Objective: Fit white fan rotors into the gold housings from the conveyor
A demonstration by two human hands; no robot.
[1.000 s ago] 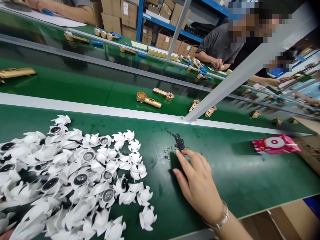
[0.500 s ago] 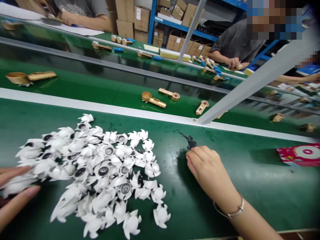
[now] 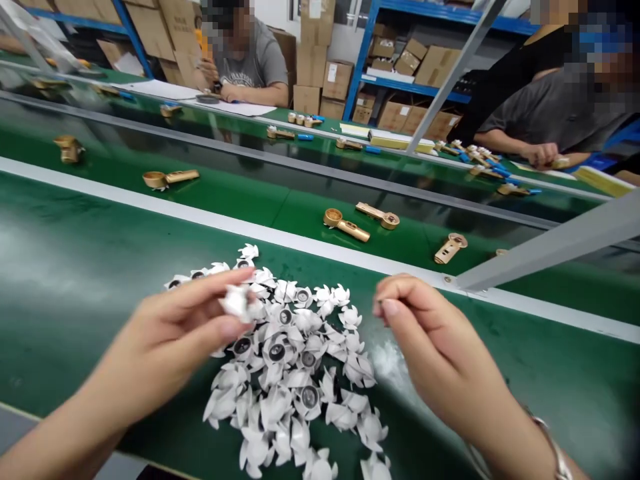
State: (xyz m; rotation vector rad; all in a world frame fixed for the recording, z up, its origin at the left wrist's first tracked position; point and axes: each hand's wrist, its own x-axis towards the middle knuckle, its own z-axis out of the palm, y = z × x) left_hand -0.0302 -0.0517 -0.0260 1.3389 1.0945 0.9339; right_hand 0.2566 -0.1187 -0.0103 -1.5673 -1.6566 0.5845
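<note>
My left hand [image 3: 175, 333] pinches a small white fan blade [image 3: 236, 301] between thumb and fingers, raised over the left side of a heap of the same white fan blades [image 3: 280, 393]. Some in the heap show a dark round hub with metal inside. To the right of the heap, my right hand [image 3: 425, 327] is closed in a pinch. A tiny dark piece [image 3: 380, 303] shows at its fingertips, too small to name. The two hands are apart, with the heap's upper edge between them. The small black parts on the table are hidden behind my right hand.
Beyond a white rail [image 3: 210, 220], gold fan housings with handles [image 3: 347, 225] lie on a green belt [image 3: 250, 193]. A grey slanted post [image 3: 550, 240] rises at the right. Across the belt, people [image 3: 250, 60] sit working, with cartons and blue shelves behind.
My left hand has lifted a white fan blade from the heap's left edge and moved right. My right hand has risen from the small black pile, pinching a tiny piece. The view has swung left.
</note>
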